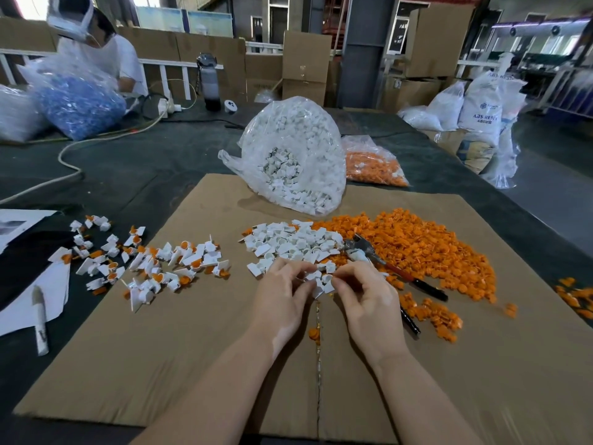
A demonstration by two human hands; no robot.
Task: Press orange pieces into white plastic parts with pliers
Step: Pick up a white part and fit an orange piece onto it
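— While you look over my shoulder, tell me what you make of my hands.

— Your left hand [282, 293] and right hand [364, 298] meet at the near edge of the white plastic parts [293, 247]. What are the fingers doing?

— My left fingers are curled, pinching a white part at the heap's edge. My right thumb and forefinger pinch another white part [325, 279] just beside it. Whether an orange bit sits between them I cannot tell; it is too small.

— And the pliers [390, 268]?

— Not in either hand. They lie on the cardboard sheet [160, 364] to the right of my right hand, metal head near the white heap, dark handles running toward me, partly hidden behind my right hand.

— The orange pieces [417, 248]?

— Spread in a broad pile on the right of the cardboard, touching the white heap, under and around the pliers. One stray orange piece [314, 334] lies between my wrists.

— That scatter on the left?

— Assembled parts [154, 264], white with orange in them, spilling off the cardboard's left edge onto the dark table [112, 175].

— Behind the heaps?

— A clear bag of white parts [295, 155] standing open toward me, and a smaller bag of orange pieces [373, 165] just right of it. A marker [40, 319] lies on papers at far left, and another person [106, 49] sits across the table by a bag of blue parts [77, 104].
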